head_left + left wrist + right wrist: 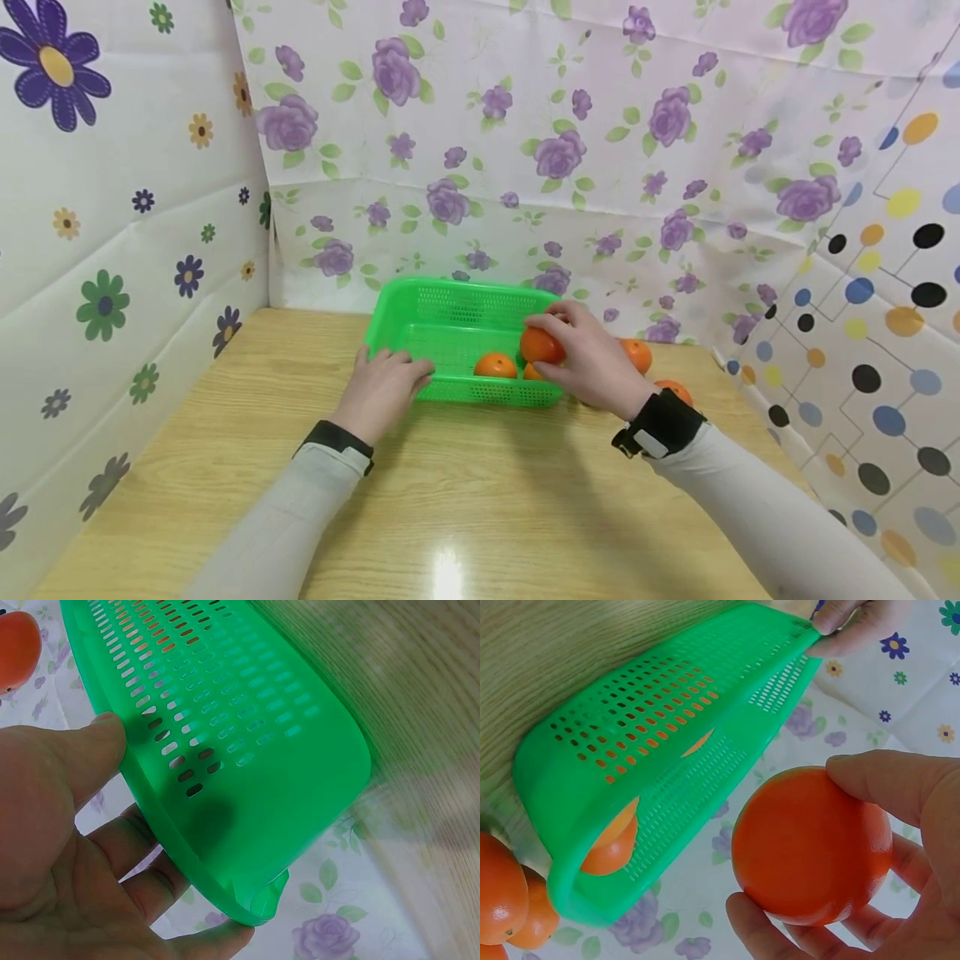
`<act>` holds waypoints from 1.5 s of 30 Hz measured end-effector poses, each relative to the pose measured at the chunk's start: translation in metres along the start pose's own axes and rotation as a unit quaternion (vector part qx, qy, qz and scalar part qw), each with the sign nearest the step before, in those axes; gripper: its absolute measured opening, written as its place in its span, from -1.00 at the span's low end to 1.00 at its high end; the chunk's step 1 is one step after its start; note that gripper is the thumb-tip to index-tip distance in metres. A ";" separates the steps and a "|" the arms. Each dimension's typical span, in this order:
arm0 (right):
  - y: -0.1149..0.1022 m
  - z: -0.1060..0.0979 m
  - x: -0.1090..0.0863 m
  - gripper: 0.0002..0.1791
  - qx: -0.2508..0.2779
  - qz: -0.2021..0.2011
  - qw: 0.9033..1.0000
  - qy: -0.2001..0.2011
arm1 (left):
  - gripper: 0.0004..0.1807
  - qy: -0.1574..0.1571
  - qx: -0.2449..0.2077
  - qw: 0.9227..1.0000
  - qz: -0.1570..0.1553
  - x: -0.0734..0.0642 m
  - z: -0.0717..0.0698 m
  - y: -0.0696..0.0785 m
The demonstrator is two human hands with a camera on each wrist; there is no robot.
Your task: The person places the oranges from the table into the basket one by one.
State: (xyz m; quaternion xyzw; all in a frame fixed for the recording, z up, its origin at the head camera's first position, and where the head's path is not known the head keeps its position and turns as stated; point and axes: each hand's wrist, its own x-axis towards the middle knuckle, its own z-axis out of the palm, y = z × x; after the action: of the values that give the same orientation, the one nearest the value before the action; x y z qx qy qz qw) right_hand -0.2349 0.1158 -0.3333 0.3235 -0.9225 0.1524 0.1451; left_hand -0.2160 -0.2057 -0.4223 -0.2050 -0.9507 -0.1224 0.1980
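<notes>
A green plastic basket (465,390) with slotted walls stands on the table near the back wall. At its left front corner my left hand (382,390) holds the rim, the thumb (105,742) against the edge and the fingers reaching over it. My right hand (596,358) grips an orange (542,345) between thumb and fingers, above the basket's right end. The right wrist view shows this orange (810,844) held up beside the basket. Inside the basket lies one orange (495,365), with another (532,372) partly hidden under the held one.
To the right of the basket, partly behind my right hand and wrist, loose oranges (636,354) lie on the wooden table (450,475). Flowered sheeting (480,167) rises behind the table, with patterned sheets along the left and right sides.
</notes>
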 end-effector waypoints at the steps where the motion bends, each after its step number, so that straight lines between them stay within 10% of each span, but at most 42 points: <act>1: 0.000 0.000 0.002 -0.33 0.001 -0.001 1.000 0.000 | -0.80 0.000 0.001 1.000 0.001 0.000 0.000 0.000; 45: 0.009 0.028 0.067 -0.37 0.009 0.030 0.996 -0.089 | -0.82 0.003 0.002 1.000 -0.002 -0.001 -0.003 0.001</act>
State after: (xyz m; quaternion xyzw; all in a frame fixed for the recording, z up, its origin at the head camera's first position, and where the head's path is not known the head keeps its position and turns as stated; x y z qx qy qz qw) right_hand -0.2953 0.0753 -0.3360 0.3089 -0.9398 0.1358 0.0548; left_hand -0.2138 -0.2057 -0.4200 -0.2027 -0.9506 -0.1211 0.2013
